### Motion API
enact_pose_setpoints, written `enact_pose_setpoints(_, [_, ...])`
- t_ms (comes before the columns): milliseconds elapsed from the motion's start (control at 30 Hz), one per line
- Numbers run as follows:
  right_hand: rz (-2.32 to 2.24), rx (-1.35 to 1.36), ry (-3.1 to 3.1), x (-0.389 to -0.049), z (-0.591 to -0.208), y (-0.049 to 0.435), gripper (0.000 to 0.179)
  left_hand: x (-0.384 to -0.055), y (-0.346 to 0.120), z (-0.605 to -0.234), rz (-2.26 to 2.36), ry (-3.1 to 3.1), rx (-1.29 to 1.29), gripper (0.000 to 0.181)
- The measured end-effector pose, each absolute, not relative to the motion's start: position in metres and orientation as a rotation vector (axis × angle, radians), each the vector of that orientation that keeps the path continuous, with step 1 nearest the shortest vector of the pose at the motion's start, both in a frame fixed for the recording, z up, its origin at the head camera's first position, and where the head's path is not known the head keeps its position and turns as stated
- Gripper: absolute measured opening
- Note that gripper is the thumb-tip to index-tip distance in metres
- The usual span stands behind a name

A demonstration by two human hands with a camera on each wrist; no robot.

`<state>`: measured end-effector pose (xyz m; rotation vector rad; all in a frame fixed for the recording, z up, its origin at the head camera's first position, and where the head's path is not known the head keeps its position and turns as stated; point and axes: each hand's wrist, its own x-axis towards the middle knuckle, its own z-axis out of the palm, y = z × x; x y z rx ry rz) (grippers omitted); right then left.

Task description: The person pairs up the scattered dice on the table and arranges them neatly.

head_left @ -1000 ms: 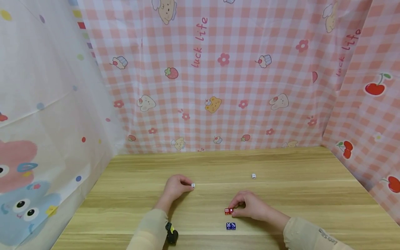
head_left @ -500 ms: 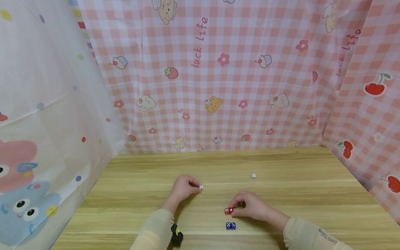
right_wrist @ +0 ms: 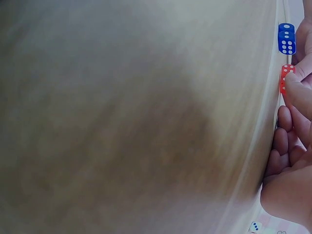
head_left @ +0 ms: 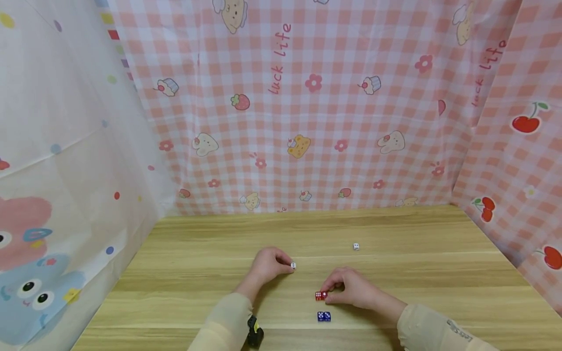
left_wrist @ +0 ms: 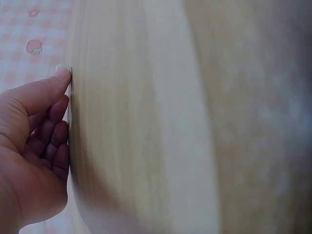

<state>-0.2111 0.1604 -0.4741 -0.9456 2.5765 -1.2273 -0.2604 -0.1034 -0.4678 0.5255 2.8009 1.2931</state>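
In the head view my left hand (head_left: 270, 266) pinches a white die (head_left: 293, 265) between thumb and forefinger, low over the wooden table (head_left: 189, 273). The left wrist view shows that hand's thumb and curled fingers at the table surface. My right hand (head_left: 351, 288) pinches the right end of a pair of red dice (head_left: 321, 296) standing side by side. Nearer to me sits a pair of blue dice (head_left: 324, 316), also side by side. In the right wrist view the thumb covers part of the red dice (right_wrist: 284, 87), with the blue dice (right_wrist: 287, 39) beyond.
A second white die (head_left: 356, 246) lies farther back on the right of the table. A black strap piece (head_left: 254, 332) shows at my left sleeve. Pink checked cloth (head_left: 307, 112) hangs behind the table, and a white patterned cloth (head_left: 79, 146) hangs at the left.
My left hand has moved to the right and slightly toward me with the white die, coming closer to the red dice. My right hand has stayed in place.
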Motion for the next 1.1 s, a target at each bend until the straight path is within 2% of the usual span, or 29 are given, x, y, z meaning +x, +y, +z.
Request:
enact_pose_setpoints(433, [-1.235,-0.977,2.571,-0.213,-0.474,0.161,0.015,-0.259,-0.088,-0.471,1.274,2.754,0.48,0.013])
enact_pose_setpoints(1100, [-1.246,-0.975,2.555,-0.213,-0.474,0.161,0.015,-0.25,-0.066,-0.47,1.233,2.731,0.595,0.01])
